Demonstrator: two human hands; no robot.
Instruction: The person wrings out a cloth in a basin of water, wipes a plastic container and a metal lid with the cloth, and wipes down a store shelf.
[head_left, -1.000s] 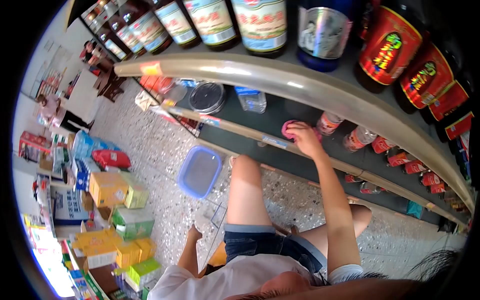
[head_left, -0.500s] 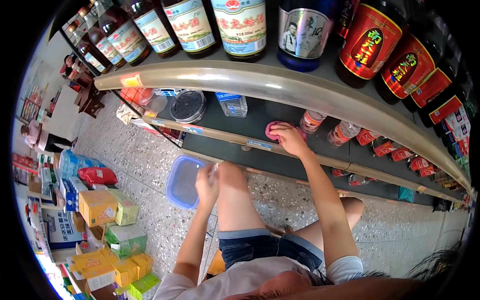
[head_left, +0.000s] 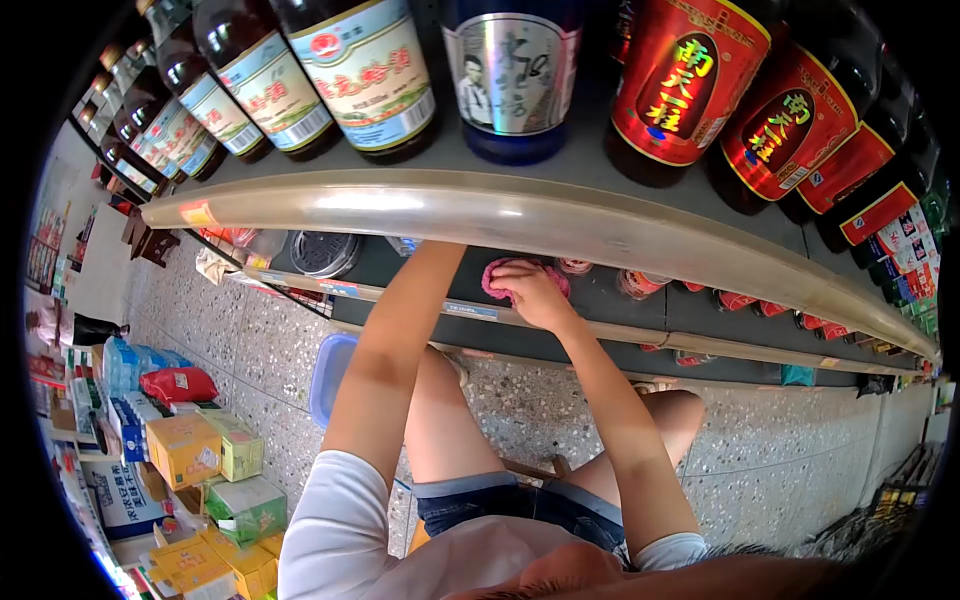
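Observation:
My right hand (head_left: 535, 292) presses a crumpled pink cloth (head_left: 497, 277) onto the dark lower shelf (head_left: 595, 300), its fingers curled over it. Just to the right of the cloth are clear bottles with red labels (head_left: 640, 283). My left forearm (head_left: 400, 320) reaches up under the upper shelf's front edge (head_left: 480, 205). That edge hides my left hand, so its fingers and anything in them are out of sight. Beside the left wrist, a small clear and blue item (head_left: 403, 245) is partly covered. Farther left is a round container with a black lid (head_left: 325, 253).
Large dark bottles (head_left: 365, 75), a blue bottle (head_left: 512, 80) and red-labelled bottles (head_left: 690, 85) line the upper shelf. A blue-rimmed plastic tub (head_left: 328, 375) sits on the speckled floor. Stacked cartons (head_left: 185, 450) stand at left. A person (head_left: 60, 325) is in the left background.
My left hand has risen from beside my knee to behind the upper shelf edge. My right hand stays on the pink cloth at the lower shelf. The view has shifted.

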